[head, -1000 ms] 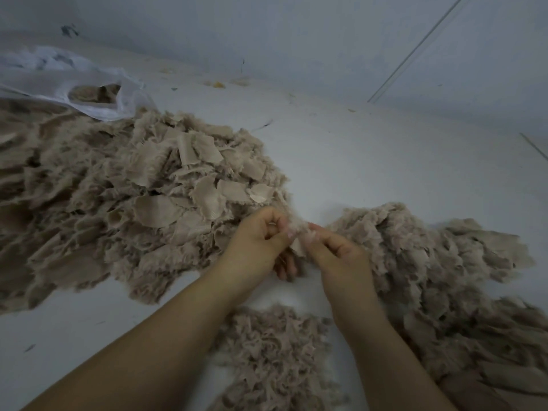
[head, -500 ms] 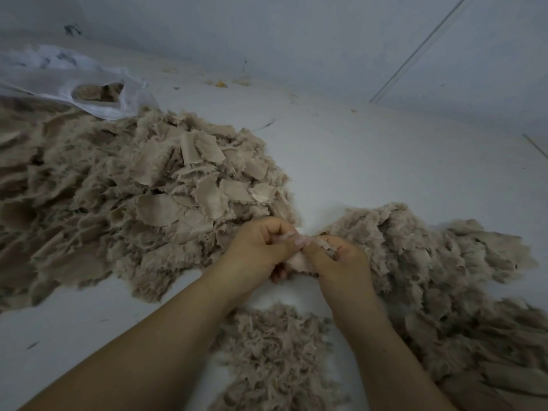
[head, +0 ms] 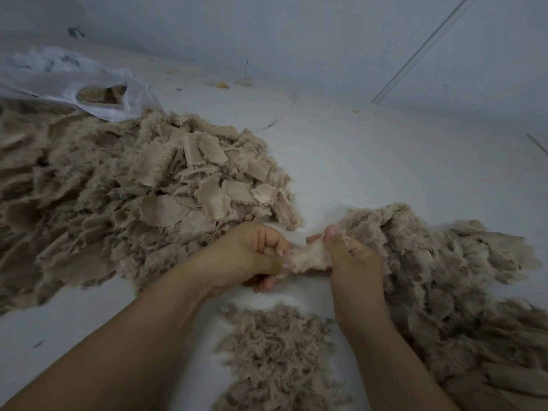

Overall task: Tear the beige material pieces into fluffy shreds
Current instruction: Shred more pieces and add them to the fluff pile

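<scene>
Left hand curled into a loose fist, fingertips and thumb pinching one end of a small pale beige scrap of fibrous material. Right hand curled round the other end, thumb on top, index fingertip poking out beyond the scrap. Scrap stretched between the two hands, fuzzy along its edges, held just above the surface. Both forearms bare, reaching in from the bottom edge.

To the left, touching the left hand's far side: a big heap of flat, ragged-edged beige material pieces, spreading off the left edge. To the right, right behind the right hand: a long mound of fluffy beige shreds running to the lower right corner. Between the forearms, near the bottom: a smaller clump of fluffy beige shreds, apart from both larger heaps.

All lying on a smooth white counter, dotted with stray fibres and a few small crumbs towards the back. At upper left, a crumpled translucent white plastic bag, its mouth open with more beige pieces showing inside, its lower edge resting against the big heap. Behind the counter, a plain pale grey-blue wall, crossed at the right by a thin diagonal line. Dim, bluish light throughout.
</scene>
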`<state>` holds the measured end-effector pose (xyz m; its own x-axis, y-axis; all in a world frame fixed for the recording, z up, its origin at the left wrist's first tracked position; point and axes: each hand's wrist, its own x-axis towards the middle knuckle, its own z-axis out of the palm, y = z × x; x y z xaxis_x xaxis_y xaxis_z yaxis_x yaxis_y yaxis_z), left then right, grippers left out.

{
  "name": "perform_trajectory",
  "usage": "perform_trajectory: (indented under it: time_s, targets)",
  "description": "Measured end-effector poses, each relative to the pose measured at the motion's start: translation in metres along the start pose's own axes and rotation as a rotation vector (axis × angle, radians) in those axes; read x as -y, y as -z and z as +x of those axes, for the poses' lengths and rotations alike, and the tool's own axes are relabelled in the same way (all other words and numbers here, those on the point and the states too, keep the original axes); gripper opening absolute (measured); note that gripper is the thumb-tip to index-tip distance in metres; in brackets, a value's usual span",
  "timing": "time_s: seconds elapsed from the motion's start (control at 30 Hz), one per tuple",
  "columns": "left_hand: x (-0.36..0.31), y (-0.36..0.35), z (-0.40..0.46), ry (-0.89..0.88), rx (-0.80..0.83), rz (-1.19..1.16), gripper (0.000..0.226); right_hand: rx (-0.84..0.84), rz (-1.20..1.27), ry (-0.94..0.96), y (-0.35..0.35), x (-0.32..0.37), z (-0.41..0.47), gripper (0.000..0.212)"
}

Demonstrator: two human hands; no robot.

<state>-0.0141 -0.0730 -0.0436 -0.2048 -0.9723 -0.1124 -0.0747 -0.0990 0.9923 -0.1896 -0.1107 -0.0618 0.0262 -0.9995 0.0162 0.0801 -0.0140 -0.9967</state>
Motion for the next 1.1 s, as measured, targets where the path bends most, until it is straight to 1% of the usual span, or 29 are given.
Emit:
perform_trajectory:
  time_s: [0.07, 0.13, 0.17, 0.2, 0.23, 0.27, 0.33, 0.37, 0.47, 0.5, 0.57, 0.6, 0.67, 0.7, 0.73, 0.77, 0.83, 0.87, 0.9, 0.93, 0.97, 1.03, 1.07, 1.1]
  targets:
    - [-0.001, 0.008, -0.005, 0.035, 0.155, 0.063, 0.019, -0.03, 0.004, 0.001, 0.002, 0.003, -0.001, 0.056]
    - [-0.004, 0.013, -0.009, 0.067, 0.295, 0.085, 0.01, -0.041, 0.005, 0.008, 0.003, 0.003, -0.001, 0.065]
    - [-0.007, 0.014, -0.01, 0.069, 0.331, 0.088, 0.004, -0.037, -0.004, 0.024, 0.002, 0.003, -0.001, 0.065]
    - [-0.008, 0.014, -0.01, 0.061, 0.322, 0.104, 0.014, -0.025, -0.014, 0.037, 0.002, 0.004, -0.001, 0.063]
    - [-0.009, 0.011, -0.008, 0.06, 0.259, 0.135, 0.026, -0.005, -0.019, 0.042, 0.001, 0.003, -0.001, 0.059]
    - [-0.008, 0.007, -0.005, 0.052, 0.152, 0.161, 0.036, 0.019, -0.024, 0.043, 0.001, 0.003, -0.001, 0.053]
    - [-0.006, -0.004, 0.0, 0.001, -0.082, 0.144, 0.039, 0.075, -0.047, 0.039, 0.001, 0.003, -0.002, 0.04]
    - [-0.005, -0.009, 0.002, -0.03, -0.142, 0.126, 0.037, 0.097, -0.059, 0.037, 0.001, 0.003, -0.002, 0.039]
    - [-0.003, -0.019, 0.005, -0.075, -0.172, 0.168, 0.018, 0.105, -0.048, 0.06, -0.001, 0.003, -0.002, 0.052]
    - [-0.002, -0.019, 0.006, -0.059, -0.177, 0.194, 0.017, 0.103, -0.041, 0.06, -0.002, 0.003, -0.002, 0.055]
    - [-0.002, -0.018, 0.006, -0.027, -0.158, 0.187, 0.022, 0.106, -0.014, 0.033, -0.003, 0.001, 0.0, 0.051]
    - [-0.003, -0.016, 0.004, -0.016, -0.12, 0.164, 0.024, 0.103, -0.003, 0.014, -0.002, 0.0, 0.001, 0.05]
    - [-0.005, -0.011, 0.001, 0.011, 0.013, 0.109, 0.025, 0.083, -0.005, -0.006, -0.002, 0.0, 0.001, 0.051]
    - [-0.006, -0.009, 0.0, 0.004, 0.056, 0.067, 0.023, 0.065, -0.006, -0.006, -0.002, 0.001, 0.001, 0.053]
    - [-0.008, -0.008, 0.0, -0.035, 0.043, -0.013, 0.02, 0.034, -0.006, -0.003, -0.002, 0.001, 0.001, 0.054]
    - [-0.011, -0.008, 0.002, -0.103, -0.031, -0.141, 0.016, -0.008, -0.008, -0.001, -0.001, 0.001, 0.001, 0.055]
    - [-0.018, -0.005, 0.009, -0.276, -0.26, -0.44, 0.01, -0.086, -0.028, -0.005, 0.001, -0.001, 0.003, 0.057]
    - [-0.019, -0.004, 0.014, -0.332, -0.337, -0.551, 0.015, -0.109, -0.032, -0.012, 0.0, -0.002, 0.003, 0.057]
    - [-0.018, -0.004, 0.019, -0.338, -0.38, -0.601, 0.027, -0.126, -0.026, -0.019, 0.0, -0.002, 0.003, 0.057]
    - [-0.015, -0.008, 0.023, -0.296, -0.405, -0.56, 0.036, -0.14, -0.007, -0.022, -0.001, -0.003, 0.003, 0.057]
    - [-0.011, -0.013, 0.027, -0.226, -0.423, -0.406, 0.038, -0.147, 0.032, -0.019, -0.001, -0.004, 0.003, 0.058]
    - [-0.001, -0.028, 0.034, -0.082, -0.392, 0.086, 0.031, -0.148, 0.146, -0.005, -0.002, -0.004, 0.003, 0.059]
    - [0.003, -0.034, 0.038, -0.036, -0.36, 0.327, 0.03, -0.146, 0.188, -0.002, -0.001, -0.003, 0.004, 0.059]
    - [0.006, -0.038, 0.043, -0.045, -0.327, 0.546, 0.032, -0.141, 0.223, -0.004, -0.001, -0.003, 0.005, 0.057]
